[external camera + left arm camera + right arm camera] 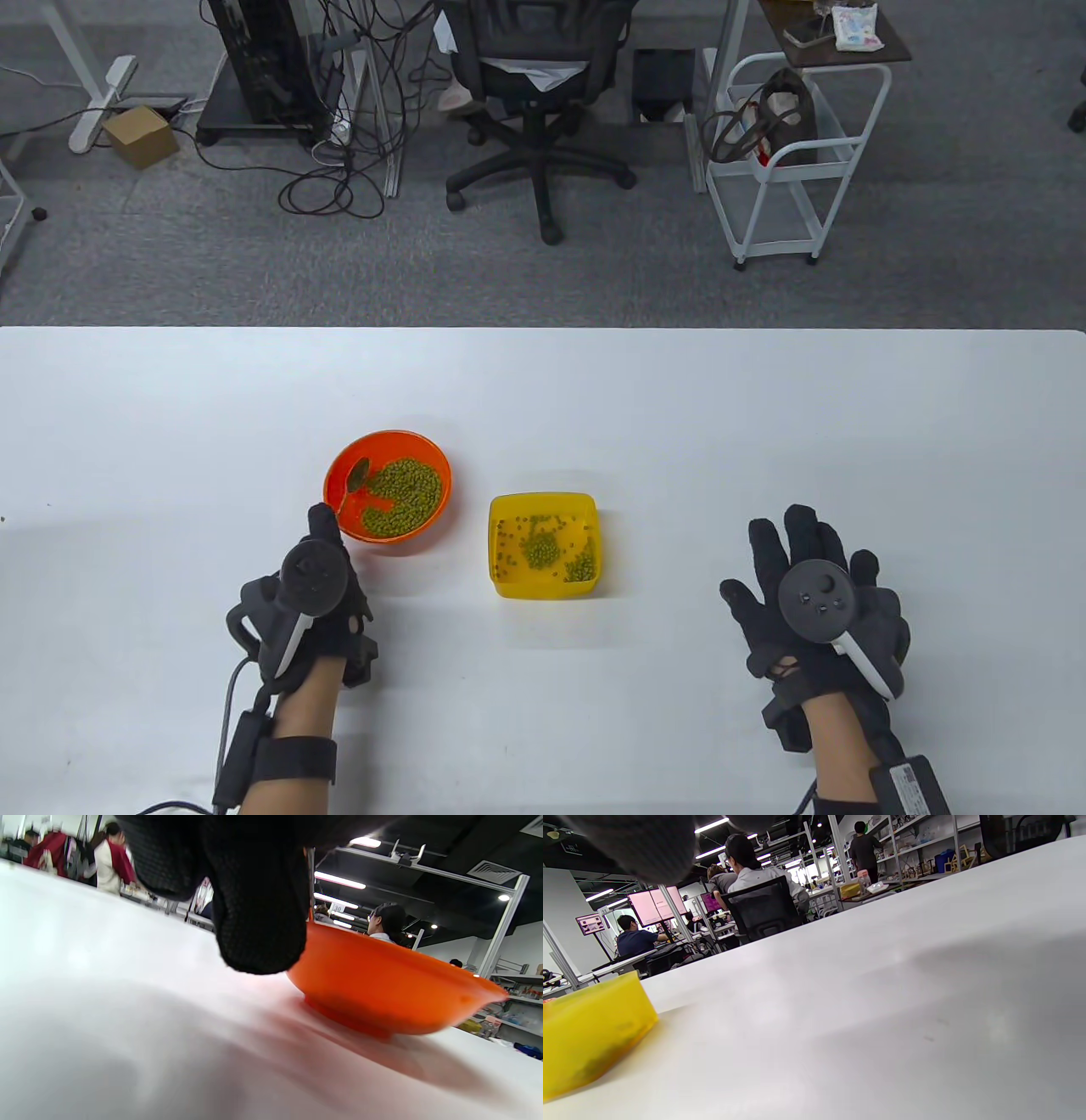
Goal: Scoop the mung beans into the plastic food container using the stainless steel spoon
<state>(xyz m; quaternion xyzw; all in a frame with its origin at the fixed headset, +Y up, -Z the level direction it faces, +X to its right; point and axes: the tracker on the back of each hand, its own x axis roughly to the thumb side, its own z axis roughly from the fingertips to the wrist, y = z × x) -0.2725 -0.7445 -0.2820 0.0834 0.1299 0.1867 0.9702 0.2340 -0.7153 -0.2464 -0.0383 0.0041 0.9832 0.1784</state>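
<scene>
Hundreds of loose mung beans in the orange bowl will roll and spill, so keep the stiff, slick spoon level, your left hand pinching its handle, right hand resting fingers spread, beside the yellow container.

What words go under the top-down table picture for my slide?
Left hand at the orange bowl of mung beans; spoon inside; yellow container alongside.
</scene>
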